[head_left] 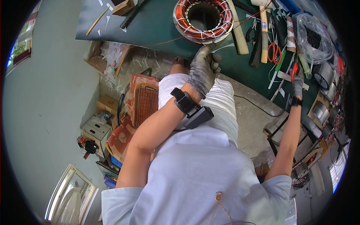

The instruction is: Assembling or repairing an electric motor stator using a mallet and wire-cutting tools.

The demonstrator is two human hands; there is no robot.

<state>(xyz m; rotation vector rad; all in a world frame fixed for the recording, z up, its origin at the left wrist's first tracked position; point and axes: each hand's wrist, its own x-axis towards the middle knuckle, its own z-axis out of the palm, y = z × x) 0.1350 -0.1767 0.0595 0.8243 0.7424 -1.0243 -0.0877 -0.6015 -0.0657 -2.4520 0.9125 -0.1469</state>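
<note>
A round motor stator (229,28) with orange-red copper windings and white lacing sits at the table's near edge. Just below its rim, my left hand (202,69) in a grey work glove has its fingers curled in. A thin wire (221,87) trails from that hand over my lap, and a coppery end shows at its fingertips. Far to the right, my gloved right hand (298,83) is closed on a red-handled hand tool (294,70) among the tools on the table. Its working end is hard to make out, so I cannot tell pliers from snips.
Right of the stator lie a wooden wedge (240,39), a mallet (264,37), red scissors (275,53) and a coil of clear tubing (315,56). Motor parts (323,77) crowd the right edge. A patterned chair (146,99) and a scrap-filled box (112,56) stand at left.
</note>
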